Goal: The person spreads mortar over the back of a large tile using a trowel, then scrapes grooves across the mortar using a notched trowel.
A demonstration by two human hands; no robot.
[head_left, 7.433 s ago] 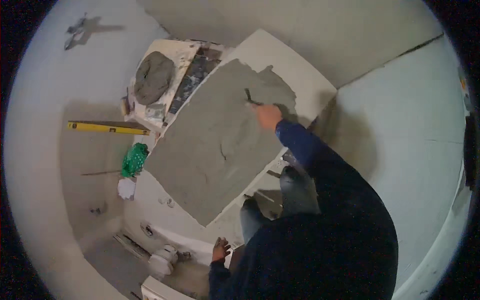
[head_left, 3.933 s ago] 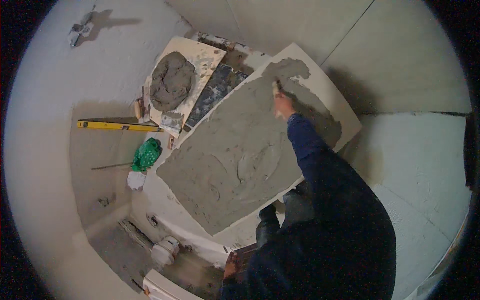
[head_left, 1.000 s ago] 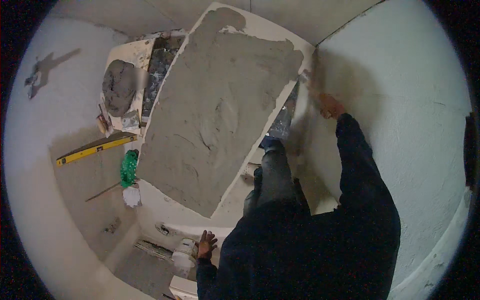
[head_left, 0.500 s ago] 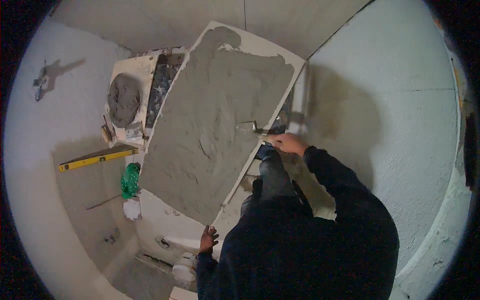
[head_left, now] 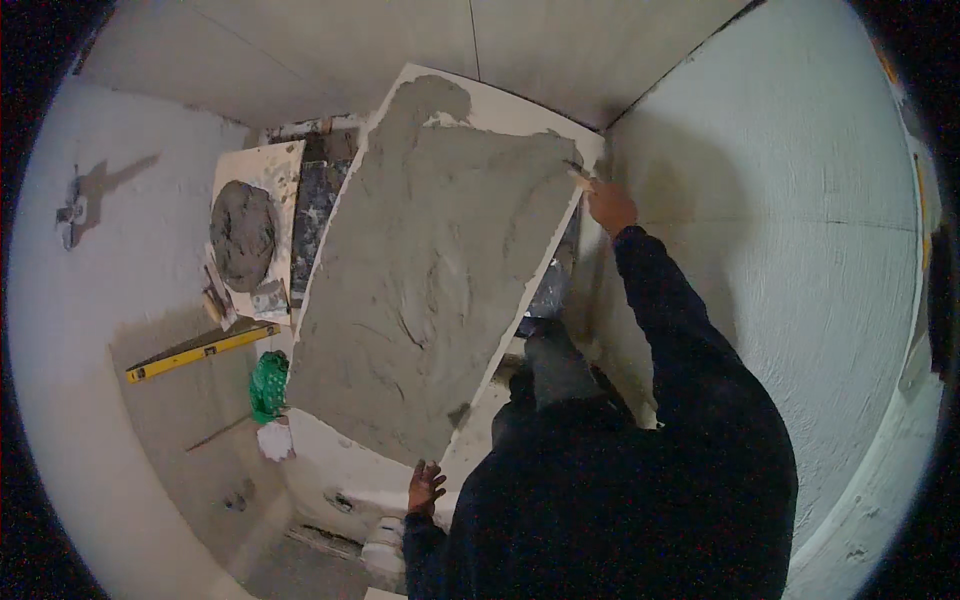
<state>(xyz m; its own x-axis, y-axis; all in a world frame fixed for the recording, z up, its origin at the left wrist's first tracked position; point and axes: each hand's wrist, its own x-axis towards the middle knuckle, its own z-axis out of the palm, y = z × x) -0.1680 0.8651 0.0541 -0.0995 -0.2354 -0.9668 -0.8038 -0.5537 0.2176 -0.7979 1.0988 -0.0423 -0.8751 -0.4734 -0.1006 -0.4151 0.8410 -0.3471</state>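
A large pale tile (head_left: 520, 110), spread almost all over with grey mortar (head_left: 430, 260), lies tilted in front of me. My right hand (head_left: 612, 206) is closed on the handle of a trowel (head_left: 582, 178), whose blade lies at the far right corner of the mortar. At the tile's near corner my left hand (head_left: 427, 488) has its fingers apart, with the tips at or very near the edge. Whether they press on it I cannot tell.
Left of the tile, a board (head_left: 282, 195) carries a mound of mortar (head_left: 243, 235), and a second trowel (head_left: 268, 298) lies at its near end. Close by are a yellow spirit level (head_left: 200, 352) and a green bag (head_left: 268, 385). Walls stand on both sides.
My right hand and the trowel have moved away from me along the tile's right edge, to the far right corner. My left hand stays by the near corner. The view has shifted slightly.
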